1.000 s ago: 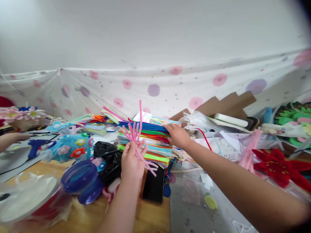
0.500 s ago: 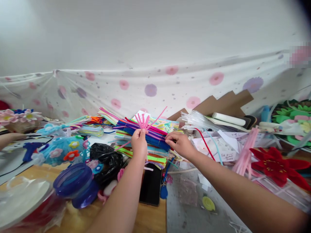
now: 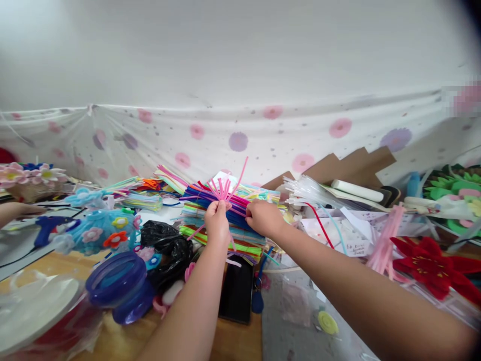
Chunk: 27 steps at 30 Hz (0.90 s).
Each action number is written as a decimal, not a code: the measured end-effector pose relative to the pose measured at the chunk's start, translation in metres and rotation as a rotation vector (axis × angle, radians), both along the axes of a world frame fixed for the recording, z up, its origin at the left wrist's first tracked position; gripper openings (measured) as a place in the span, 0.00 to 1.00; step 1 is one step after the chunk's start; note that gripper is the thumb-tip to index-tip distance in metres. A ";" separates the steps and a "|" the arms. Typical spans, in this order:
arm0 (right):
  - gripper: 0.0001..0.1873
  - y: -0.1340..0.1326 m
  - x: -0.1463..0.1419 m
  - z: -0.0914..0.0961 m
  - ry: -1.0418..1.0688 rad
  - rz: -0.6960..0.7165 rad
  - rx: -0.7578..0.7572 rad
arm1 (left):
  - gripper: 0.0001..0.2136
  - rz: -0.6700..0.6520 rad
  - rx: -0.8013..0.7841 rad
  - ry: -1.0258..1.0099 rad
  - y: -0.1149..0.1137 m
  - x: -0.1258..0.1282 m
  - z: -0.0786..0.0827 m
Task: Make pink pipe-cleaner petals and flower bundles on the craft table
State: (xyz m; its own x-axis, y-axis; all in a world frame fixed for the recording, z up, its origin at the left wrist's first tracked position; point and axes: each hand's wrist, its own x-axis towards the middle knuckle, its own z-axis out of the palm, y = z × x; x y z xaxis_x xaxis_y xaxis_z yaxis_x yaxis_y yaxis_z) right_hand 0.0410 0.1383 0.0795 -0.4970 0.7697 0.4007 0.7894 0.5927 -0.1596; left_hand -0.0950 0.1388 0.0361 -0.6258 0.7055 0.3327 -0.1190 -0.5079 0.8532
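My left hand (image 3: 218,220) is closed on several pink pipe cleaners (image 3: 222,188) that fan upward from its fingers. One of them stands out longer, leaning up to the right, and pink ends show below the fist. To the right, my right hand (image 3: 265,217) is curled with its fingertips against the stacked bundles of coloured pipe cleaners (image 3: 195,208). Its fingers are partly hidden, so I cannot make out what they pinch. Blue, magenta, orange and lime green bundles lie in that stack behind and below both hands.
A black phone (image 3: 236,293) and a black plastic bag (image 3: 165,245) lie in front. A blue tape dispenser-like object (image 3: 118,281) stands left, near a glue gun (image 3: 47,228) and another person's hand (image 3: 22,213). A red fuzzy flower (image 3: 432,265) rests right, beside pale pink pipe cleaners (image 3: 387,238).
My right hand has moved slightly left, and its fingers have curled in more against the stack. My left hand still holds the pink pipe cleaners; the long one now leans more upright.
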 end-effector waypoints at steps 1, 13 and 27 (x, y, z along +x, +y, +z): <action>0.06 0.000 -0.002 0.001 -0.011 -0.010 -0.010 | 0.08 -0.004 0.002 0.003 0.000 0.000 0.000; 0.04 -0.002 0.054 0.000 -0.090 0.032 -0.088 | 0.08 0.037 -0.073 0.105 0.000 -0.001 -0.003; 0.12 -0.020 0.025 -0.008 -0.303 -0.108 0.047 | 0.10 0.021 -0.100 0.236 0.005 -0.002 -0.010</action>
State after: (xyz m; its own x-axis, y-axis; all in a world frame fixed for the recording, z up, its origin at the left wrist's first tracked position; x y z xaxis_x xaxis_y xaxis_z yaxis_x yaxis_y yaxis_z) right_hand 0.0656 0.1180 0.0713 -0.5157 0.8086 0.2833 0.8555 0.5042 0.1179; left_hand -0.0974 0.1435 0.0264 -0.5541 0.7299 0.4002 0.0991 -0.4195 0.9023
